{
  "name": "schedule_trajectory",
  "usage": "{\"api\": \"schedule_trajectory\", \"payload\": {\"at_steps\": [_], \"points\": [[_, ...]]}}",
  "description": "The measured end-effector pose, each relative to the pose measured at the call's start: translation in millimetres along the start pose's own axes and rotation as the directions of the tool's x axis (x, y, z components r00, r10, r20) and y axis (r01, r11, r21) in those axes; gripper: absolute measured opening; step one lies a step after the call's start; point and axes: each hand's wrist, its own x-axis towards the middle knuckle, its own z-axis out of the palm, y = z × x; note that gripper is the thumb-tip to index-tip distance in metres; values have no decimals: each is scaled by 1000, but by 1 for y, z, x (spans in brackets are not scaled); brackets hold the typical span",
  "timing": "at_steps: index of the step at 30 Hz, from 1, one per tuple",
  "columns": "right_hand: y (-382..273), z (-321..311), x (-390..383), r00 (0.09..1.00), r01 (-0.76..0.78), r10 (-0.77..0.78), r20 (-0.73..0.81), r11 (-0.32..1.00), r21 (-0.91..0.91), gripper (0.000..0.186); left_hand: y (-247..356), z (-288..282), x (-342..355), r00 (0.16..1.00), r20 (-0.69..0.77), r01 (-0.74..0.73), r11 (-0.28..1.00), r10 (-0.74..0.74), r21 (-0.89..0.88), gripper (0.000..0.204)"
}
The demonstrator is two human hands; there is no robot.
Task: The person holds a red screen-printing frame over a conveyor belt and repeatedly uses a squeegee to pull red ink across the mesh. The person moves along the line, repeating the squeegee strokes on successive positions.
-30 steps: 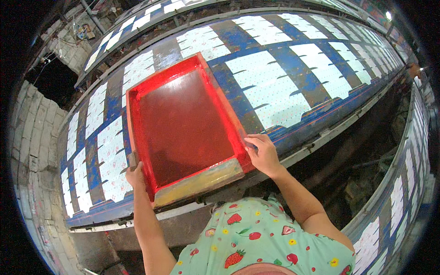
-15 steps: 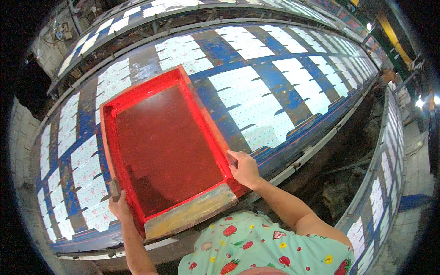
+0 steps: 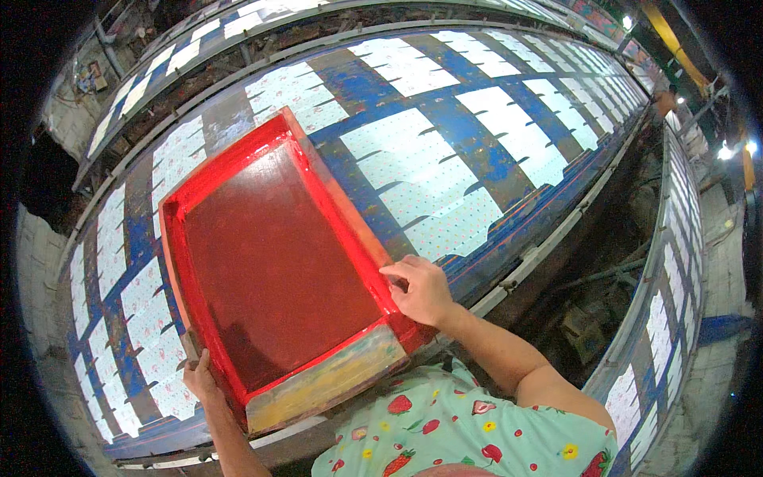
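A wooden-framed printing screen [image 3: 339,208] lies tilted across the long table, its inner walls coated in wet red ink. The dark red mesh [image 3: 270,262] fills its middle, and a yellow-grey stained board [image 3: 326,378] forms the end nearest me. My left hand [image 3: 203,378] is closed on the left side of the screen near its front corner, beside a small grey-brown tab [image 3: 189,345]. On the right side, my right hand [image 3: 421,292] grips the edge with curled fingers, which partly hide what lies beneath them.
White patterned fabric pieces [image 3: 417,179] lie in rows on the blue-stained table [image 3: 373,87]. A pale rail [image 3: 517,274] runs along its near edge. Another table with fabric pieces [image 3: 658,326] stands at right, beyond a dark gap. A further table [image 3: 191,52] lies behind.
The whole view has shifted, so screen and table appear farther left. My right hand's fingers have shifted slightly on the screen's edge. The screen shows no clear movement against the fabric.
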Motion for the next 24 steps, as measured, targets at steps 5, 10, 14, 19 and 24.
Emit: {"api": "schedule_trajectory", "payload": {"at_steps": [5, 10, 14, 19, 24], "points": [[49, -41, 26, 997, -79, 79, 23, 997, 4, 28, 28, 53, -34, 996, -55, -64, 998, 65, 22, 33], [135, -94, 39, 990, -142, 142, -3, 990, 7, 32, 48, 153, -98, 994, -75, -71, 996, 75, 51, 34], [211, -145, 43, 984, -167, 168, -61, 986, 12, 37, 56, 241, -160, 985, -94, -143, 990, 142, -11, 30], [293, -198, 45, 965, -257, 255, -61, 966, -20, 41, 58, 330, -219, 989, -86, -120, 993, 120, -1, 29], [342, -234, 51, 965, -250, 248, -84, 968, -25, 41, 62, 384, -257, 985, -113, -123, 991, 128, 50, 31]]}}
